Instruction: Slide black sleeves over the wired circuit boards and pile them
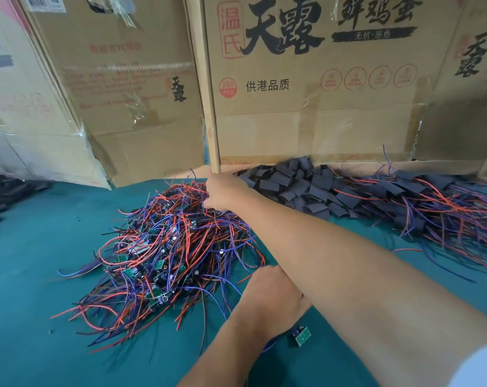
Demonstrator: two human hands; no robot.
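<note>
Brown corrugated cardboard boxes (306, 93) are standing along the back of the table, printed in black with 天露 and 供港品质, and in red with 温氏 and a round "360 PCS" mark; the smaller red print is blurring out. In the head view, the right hand (225, 192) is reaching across to the far edge of the tangled heap of green circuit boards with red, blue and black wires (164, 255), its fingers curling down into the wires, though whether they are pinching any cannot be told. The left hand (276, 296) is lying low near the heap's right edge, its fingers hidden beneath the right forearm, so its hold is unclear; one small green circuit board (301, 336) is showing just below its wrist. The pile of flat black sleeves (306, 185) is sitting right of the reaching hand, and the sleeved boards with trailing wires (437, 202) are lying beyond, on the teal table covering (41, 247).
</note>
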